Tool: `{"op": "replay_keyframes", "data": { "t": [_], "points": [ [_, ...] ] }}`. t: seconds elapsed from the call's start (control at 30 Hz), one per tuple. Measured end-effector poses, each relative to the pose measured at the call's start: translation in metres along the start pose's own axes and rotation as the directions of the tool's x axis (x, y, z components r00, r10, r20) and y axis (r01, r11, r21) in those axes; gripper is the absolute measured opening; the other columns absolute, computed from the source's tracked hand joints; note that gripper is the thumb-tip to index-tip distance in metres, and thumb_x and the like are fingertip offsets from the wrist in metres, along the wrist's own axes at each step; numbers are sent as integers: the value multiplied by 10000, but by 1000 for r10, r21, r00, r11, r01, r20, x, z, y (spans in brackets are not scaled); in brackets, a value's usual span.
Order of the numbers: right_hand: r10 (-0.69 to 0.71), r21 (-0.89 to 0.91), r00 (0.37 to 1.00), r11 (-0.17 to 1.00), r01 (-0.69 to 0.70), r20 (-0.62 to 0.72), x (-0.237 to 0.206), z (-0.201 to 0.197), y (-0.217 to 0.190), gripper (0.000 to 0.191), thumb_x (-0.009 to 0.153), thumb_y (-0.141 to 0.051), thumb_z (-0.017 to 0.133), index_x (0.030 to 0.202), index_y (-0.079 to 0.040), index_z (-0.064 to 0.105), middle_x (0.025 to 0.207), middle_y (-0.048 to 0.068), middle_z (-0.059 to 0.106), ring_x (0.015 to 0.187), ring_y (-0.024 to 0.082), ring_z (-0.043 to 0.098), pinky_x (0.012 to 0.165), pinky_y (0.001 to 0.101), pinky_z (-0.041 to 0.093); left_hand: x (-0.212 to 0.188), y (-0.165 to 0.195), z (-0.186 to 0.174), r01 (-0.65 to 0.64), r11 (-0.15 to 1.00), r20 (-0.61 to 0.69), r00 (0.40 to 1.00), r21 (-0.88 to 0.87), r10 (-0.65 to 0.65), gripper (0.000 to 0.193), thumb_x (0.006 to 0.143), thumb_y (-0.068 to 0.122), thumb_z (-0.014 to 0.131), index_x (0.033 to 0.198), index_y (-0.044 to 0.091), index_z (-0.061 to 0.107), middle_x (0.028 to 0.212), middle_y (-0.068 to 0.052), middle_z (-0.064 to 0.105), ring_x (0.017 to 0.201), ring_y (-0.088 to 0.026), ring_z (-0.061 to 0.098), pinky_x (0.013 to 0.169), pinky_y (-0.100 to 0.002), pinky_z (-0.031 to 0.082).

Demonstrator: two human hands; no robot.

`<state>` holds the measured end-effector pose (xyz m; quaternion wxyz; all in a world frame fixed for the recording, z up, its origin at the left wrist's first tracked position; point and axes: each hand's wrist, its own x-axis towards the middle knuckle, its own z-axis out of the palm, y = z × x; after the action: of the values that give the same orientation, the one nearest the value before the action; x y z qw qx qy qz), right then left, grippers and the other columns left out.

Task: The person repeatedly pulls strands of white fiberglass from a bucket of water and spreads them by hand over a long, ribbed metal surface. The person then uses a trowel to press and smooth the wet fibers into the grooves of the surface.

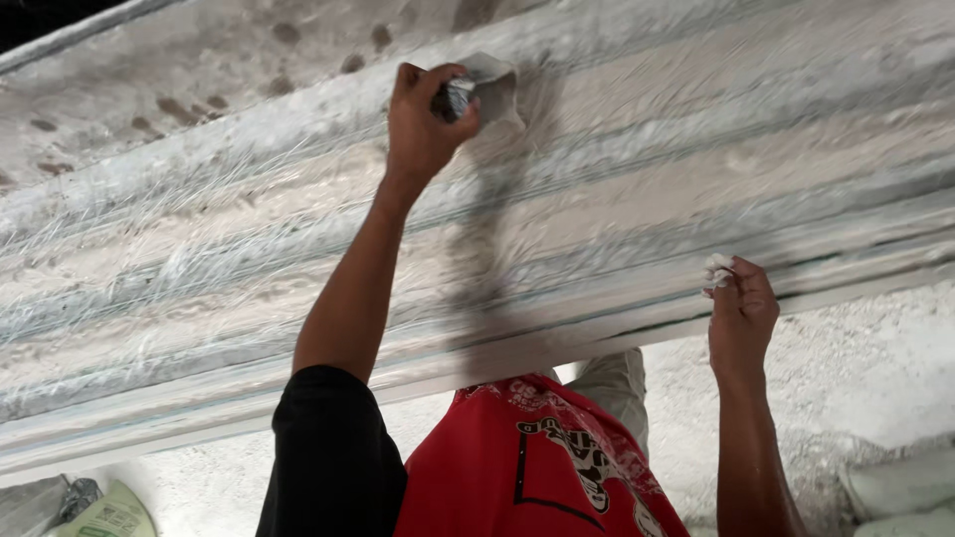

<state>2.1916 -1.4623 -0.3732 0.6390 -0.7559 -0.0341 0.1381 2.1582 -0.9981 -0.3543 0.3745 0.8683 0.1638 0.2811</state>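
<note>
Scraper (484, 88) in left hand (423, 124)

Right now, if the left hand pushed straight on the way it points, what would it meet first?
Probably nothing new: the left hand already presses a grey pad against the white ribbed moulding. Further along lies only the moulding's dusty, spotted upper band, though depth is unclear.

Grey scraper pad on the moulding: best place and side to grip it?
Grip the scraper pad at its near, bunched end, from the front, as the left hand does. Its far edge lies flat on the plaster moulding, leaving no room for fingers there.
</note>
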Motion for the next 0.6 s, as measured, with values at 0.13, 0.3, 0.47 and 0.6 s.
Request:
{"op": "replay_keyframes", "data": {
  "t": [0.13,0.3,0.47,0.6],
  "points": [
    [-24,-10,998,1000,25,53,88,-75,20,221,1098,-55,515,1298,-3,593,1176,57,670,1033,93,636,907,269,542,18,39,84,-3,997,-55,998,75,7,393,830,176,882,1190,102,743,1014,-115,513,836,-233,591,707,-379,573],
    [-141,115,968,986,119,207,206,-187,59,199,1109,-57,549,1290,-4,613,1108,29,648,957,69,583,878,247,509,26,101,204,116,987,-124,987,114,-102,412,860,212,860,1234,122,710,1072,-125,538,813,-237,661,733,-373,609],
    [-31,-4,968,999,33,251,291,-281,65,216,1094,-81,557,1289,-14,620,990,10,634,809,51,517,733,245,455,64,182,298,96,981,-216,975,169,-58,439,790,168,878,1193,122,709,1103,-170,546,901,-323,663,739,-436,607],
    [-94,-28,956,994,106,279,332,-328,48,198,1089,-79,563,1263,-8,625,1011,2,647,851,41,560,778,232,498,94,235,366,76,981,-215,976,177,-37,482,759,166,889,1199,128,696,1102,-169,544,919,-338,645,764,-470,599]
  ]
}}
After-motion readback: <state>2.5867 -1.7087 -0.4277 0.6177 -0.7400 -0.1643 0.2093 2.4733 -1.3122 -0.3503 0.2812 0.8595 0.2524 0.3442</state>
